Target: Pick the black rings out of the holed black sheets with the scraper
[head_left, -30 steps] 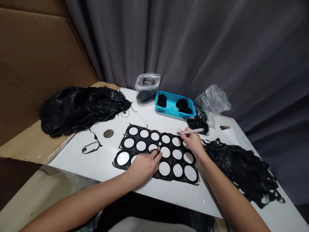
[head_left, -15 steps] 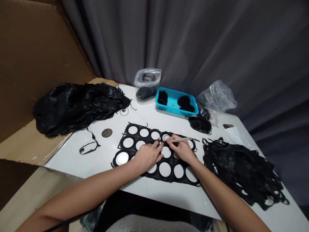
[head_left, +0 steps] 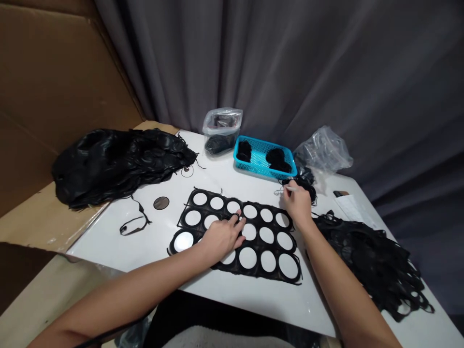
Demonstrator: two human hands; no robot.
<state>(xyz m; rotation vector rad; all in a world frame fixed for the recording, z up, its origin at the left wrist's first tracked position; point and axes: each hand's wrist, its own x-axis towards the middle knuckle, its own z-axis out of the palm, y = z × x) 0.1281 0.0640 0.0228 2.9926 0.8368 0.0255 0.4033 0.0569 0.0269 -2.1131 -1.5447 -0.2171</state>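
A black sheet (head_left: pixel 253 246) with rows of round holes lies flat, the white table showing through the holes. My left hand (head_left: pixel 222 238) rests on it with fingers spread, pressing near its middle. My right hand (head_left: pixel 299 200) is closed around a slim white pen-like tool (head_left: pixel 290 188), just beyond the sheet's far right corner. Thin dark strands appear by the tool's tip, too fine to make out fully. Beside that hand is a heap of thin black rings (head_left: pixel 310 187), partly hidden by it.
A blue basket (head_left: pixel 253 170) holds black bundles. Near it stand a clear bag (head_left: pixel 222 133) and a crumpled plastic bag (head_left: pixel 326 150). Black sheets pile up at left (head_left: pixel 116 164) and right (head_left: pixel 369 261). A dark disc (head_left: pixel 161 203) and a black strip (head_left: pixel 136 224) lie on the table (head_left: pixel 108 251).
My right hand has moved right and away from the sheet, carrying the white tool to the heap of black rings. My left hand has stayed in place.
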